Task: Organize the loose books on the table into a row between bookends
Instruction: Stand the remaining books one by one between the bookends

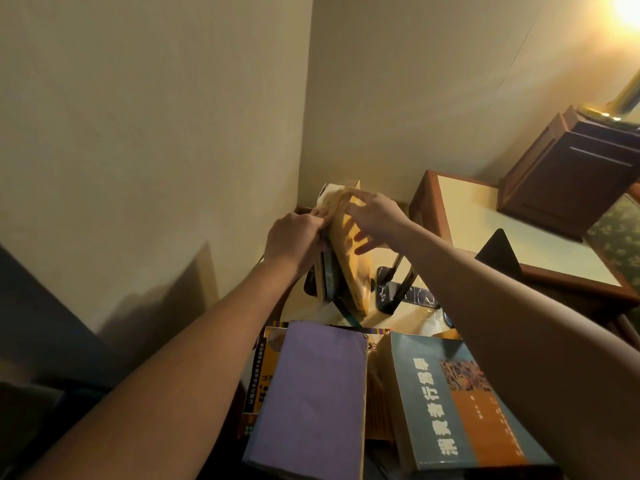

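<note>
Nearest us, at six o'clock, the purple book [311, 393] and teal book [460, 403] lie flat and loose on the counter [303, 304]. Ahead at twelve, our left hand [294, 240] grips the standing books [325, 271] while our right hand [374, 216], fingers straight, presses the yellow book [348, 237] against them. We should square it upright, then slide the dark bookend [398, 285] at one o'clock in snug; the wall sits close behind

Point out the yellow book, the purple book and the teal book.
yellow book [357, 276]: head view, lower front cover.
purple book [311, 393]: head view, middle of cover.
teal book [433, 403]: head view, title on cover.
</note>
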The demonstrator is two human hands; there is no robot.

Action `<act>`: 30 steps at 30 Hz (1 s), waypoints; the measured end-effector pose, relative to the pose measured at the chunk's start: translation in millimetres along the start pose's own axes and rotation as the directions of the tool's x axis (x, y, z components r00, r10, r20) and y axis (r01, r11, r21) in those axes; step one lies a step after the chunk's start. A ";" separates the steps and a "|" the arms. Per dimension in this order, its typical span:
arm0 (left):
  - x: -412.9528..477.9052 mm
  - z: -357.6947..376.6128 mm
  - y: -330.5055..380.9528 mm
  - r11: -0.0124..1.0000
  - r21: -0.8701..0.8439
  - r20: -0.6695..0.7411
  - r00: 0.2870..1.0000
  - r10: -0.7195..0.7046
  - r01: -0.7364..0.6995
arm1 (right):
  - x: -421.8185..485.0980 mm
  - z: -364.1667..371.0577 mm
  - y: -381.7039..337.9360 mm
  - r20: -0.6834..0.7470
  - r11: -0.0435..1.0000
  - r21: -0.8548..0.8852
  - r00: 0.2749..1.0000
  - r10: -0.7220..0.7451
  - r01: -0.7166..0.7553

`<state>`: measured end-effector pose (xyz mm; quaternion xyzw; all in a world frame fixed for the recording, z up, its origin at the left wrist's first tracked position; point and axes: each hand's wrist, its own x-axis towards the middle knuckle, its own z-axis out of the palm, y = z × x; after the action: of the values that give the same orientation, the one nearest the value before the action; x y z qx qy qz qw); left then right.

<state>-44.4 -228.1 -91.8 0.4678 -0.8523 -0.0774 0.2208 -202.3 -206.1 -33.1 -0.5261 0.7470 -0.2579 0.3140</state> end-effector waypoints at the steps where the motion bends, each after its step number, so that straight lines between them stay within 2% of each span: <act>1: -0.5 0.4 -1.8 0.999 -0.031 0.001 1.000 0.011 -0.011 | -0.7 1.4 0.5 0.011 1.000 0.010 1.000 0.007 -0.007; 3: -1.8 1.1 -3.9 0.996 -0.081 0.009 0.999 0.036 -0.035 | -2.9 3.5 1.4 0.043 0.998 0.049 0.999 0.026 -0.028; 6: -2.5 3.4 -5.1 0.996 -0.063 0.024 0.998 0.065 -0.063 | -7.6 4.9 -1.6 0.074 0.993 0.110 0.997 0.038 -0.046; 14: 2.1 9.9 -7.0 0.998 -0.036 -0.001 0.999 0.051 -0.051 | -11.4 6.4 -5.1 0.063 0.991 0.072 0.992 0.106 -0.111; 25: 2.5 8.9 -6.3 0.997 -0.053 0.026 0.998 0.051 -0.050 | -13.4 8.5 -5.7 0.012 0.996 0.061 0.998 0.069 -0.070; 30: -1.0 5.7 -9.4 0.991 -0.116 0.012 0.998 0.065 -0.063 | -10.7 11.8 -10.1 0.012 0.995 0.081 0.998 0.054 -0.055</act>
<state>-39.3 -232.9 -100.5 0.4260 -0.8627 -0.1231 0.2431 -184.6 -199.7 -31.7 -0.4935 0.7484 -0.2767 0.3460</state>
